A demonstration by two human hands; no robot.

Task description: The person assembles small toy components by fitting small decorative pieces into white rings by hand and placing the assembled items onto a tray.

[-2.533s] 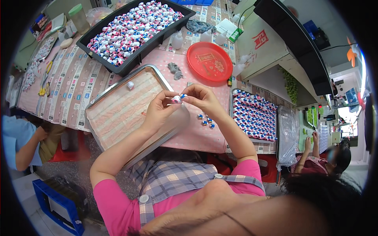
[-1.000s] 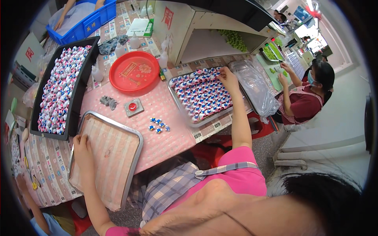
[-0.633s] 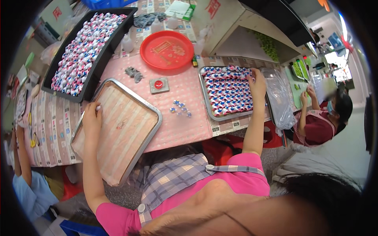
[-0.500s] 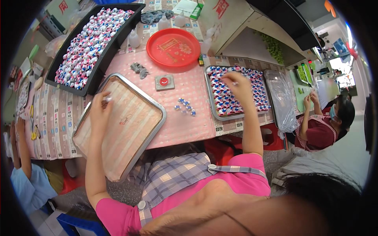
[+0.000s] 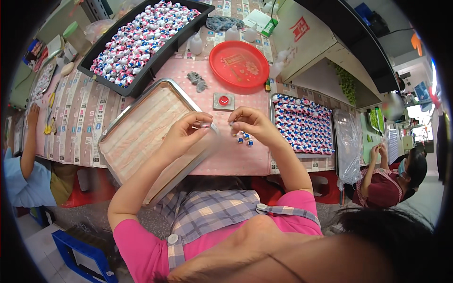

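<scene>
My left hand (image 5: 185, 134) is over the right edge of the paper-lined metal tray (image 5: 141, 127), its fingers pinched on a small pale piece (image 5: 205, 125). Just to its right, above the pink checked cloth, my right hand (image 5: 255, 126) pinches a tiny dark bit (image 5: 231, 123), too small to name. Below the right hand's fingers lie several small blue-and-white pieces (image 5: 244, 138). A square block with a red round top (image 5: 223, 100) sits beyond both hands. To the right, a metal tray holds rows of small white, blue and pink figures (image 5: 302, 125).
A deep black bin (image 5: 163, 61) full of similar figures stands at far left. Behind the block are a red round plate (image 5: 238, 63), a grey rag (image 5: 197, 81) and white squeeze bottles (image 5: 196, 44). A plastic-covered tray (image 5: 348, 146) lies right; co-workers sit at both sides.
My right hand has come back left from the tray of figures. My left hand has moved right, off the middle of the lined tray, so both hands are close together. The view has shifted.
</scene>
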